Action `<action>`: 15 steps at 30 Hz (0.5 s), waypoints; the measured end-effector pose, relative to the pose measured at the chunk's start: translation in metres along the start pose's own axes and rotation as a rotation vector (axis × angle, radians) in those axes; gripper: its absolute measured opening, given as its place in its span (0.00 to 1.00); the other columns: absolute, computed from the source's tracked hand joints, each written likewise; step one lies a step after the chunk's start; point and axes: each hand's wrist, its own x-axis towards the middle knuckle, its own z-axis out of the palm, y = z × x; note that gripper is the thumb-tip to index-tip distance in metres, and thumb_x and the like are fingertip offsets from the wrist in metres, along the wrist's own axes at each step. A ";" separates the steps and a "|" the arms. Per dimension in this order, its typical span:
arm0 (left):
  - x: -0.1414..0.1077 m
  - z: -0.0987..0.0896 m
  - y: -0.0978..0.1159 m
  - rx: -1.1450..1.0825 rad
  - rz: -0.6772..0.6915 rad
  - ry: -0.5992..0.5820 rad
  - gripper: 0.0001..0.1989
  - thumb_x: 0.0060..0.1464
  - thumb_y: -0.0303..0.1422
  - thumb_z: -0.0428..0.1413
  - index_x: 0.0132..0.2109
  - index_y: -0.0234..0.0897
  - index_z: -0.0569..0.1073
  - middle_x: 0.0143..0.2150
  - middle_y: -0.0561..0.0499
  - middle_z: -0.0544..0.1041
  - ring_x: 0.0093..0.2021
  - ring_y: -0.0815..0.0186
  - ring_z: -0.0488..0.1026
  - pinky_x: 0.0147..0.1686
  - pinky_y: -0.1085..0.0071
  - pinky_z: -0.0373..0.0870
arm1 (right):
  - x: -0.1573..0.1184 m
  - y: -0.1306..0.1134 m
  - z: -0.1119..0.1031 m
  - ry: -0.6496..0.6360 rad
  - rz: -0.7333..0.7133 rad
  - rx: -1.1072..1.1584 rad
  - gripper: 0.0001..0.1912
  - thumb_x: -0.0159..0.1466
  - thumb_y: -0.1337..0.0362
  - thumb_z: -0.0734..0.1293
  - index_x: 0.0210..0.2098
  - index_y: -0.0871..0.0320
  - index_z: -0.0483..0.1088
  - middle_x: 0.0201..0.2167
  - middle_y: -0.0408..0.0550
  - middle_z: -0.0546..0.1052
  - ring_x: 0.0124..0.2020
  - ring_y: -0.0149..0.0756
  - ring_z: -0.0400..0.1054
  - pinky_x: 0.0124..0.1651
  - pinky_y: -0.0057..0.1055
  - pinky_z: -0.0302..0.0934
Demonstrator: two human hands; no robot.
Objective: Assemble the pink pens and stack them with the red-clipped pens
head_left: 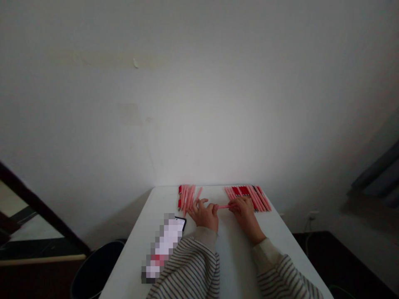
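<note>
A pink pen [223, 206] lies level between my two hands above the white table [230, 257]. My left hand [205, 215] pinches its left end, and my right hand [245, 211] is closed round its right end. Several pink pens [185, 197] lie side by side at the back left, partly over something red, just beyond my left fingers. Another row of pink pens [263, 199] rests at the back right, with red pieces [241, 191] among them; my right hand covers part of this row.
A phone [168, 245], partly pixelated, lies on the table left of my left sleeve. The wall [199, 104] rises directly behind the table. A dark round bin [98, 270] stands on the floor at the left. A socket [313, 214] with a cable is at the right.
</note>
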 end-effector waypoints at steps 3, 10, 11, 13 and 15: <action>0.000 -0.001 0.000 -0.013 -0.002 -0.001 0.12 0.55 0.41 0.51 0.33 0.48 0.78 0.52 0.53 0.73 0.59 0.53 0.57 0.58 0.38 0.41 | 0.000 -0.001 -0.001 0.015 -0.010 -0.031 0.09 0.62 0.62 0.64 0.42 0.51 0.72 0.38 0.48 0.74 0.44 0.42 0.61 0.48 0.41 0.54; 0.002 0.001 -0.001 -0.025 -0.019 -0.040 0.08 0.52 0.40 0.54 0.35 0.50 0.78 0.53 0.53 0.72 0.59 0.53 0.55 0.58 0.40 0.40 | 0.000 -0.001 -0.001 0.008 -0.085 -0.085 0.10 0.64 0.60 0.63 0.42 0.46 0.74 0.37 0.46 0.74 0.43 0.41 0.60 0.48 0.41 0.53; 0.002 0.001 -0.001 -0.018 -0.015 -0.040 0.07 0.51 0.40 0.56 0.35 0.50 0.78 0.54 0.54 0.72 0.59 0.53 0.55 0.58 0.39 0.40 | 0.000 -0.001 -0.001 0.013 -0.082 -0.082 0.09 0.63 0.61 0.63 0.41 0.47 0.74 0.37 0.46 0.74 0.43 0.41 0.60 0.48 0.41 0.53; 0.001 0.002 -0.002 -0.003 -0.008 -0.039 0.05 0.50 0.39 0.57 0.34 0.51 0.78 0.53 0.55 0.72 0.59 0.53 0.56 0.57 0.39 0.41 | -0.001 -0.001 -0.001 0.024 -0.071 -0.075 0.09 0.63 0.62 0.63 0.40 0.48 0.74 0.38 0.47 0.74 0.44 0.41 0.60 0.48 0.41 0.54; 0.001 0.001 -0.002 0.008 -0.001 -0.037 0.04 0.49 0.39 0.58 0.33 0.51 0.78 0.53 0.55 0.72 0.59 0.53 0.56 0.57 0.40 0.43 | -0.001 0.000 -0.001 0.030 -0.062 -0.069 0.08 0.63 0.63 0.64 0.39 0.49 0.74 0.40 0.47 0.73 0.44 0.41 0.60 0.48 0.41 0.53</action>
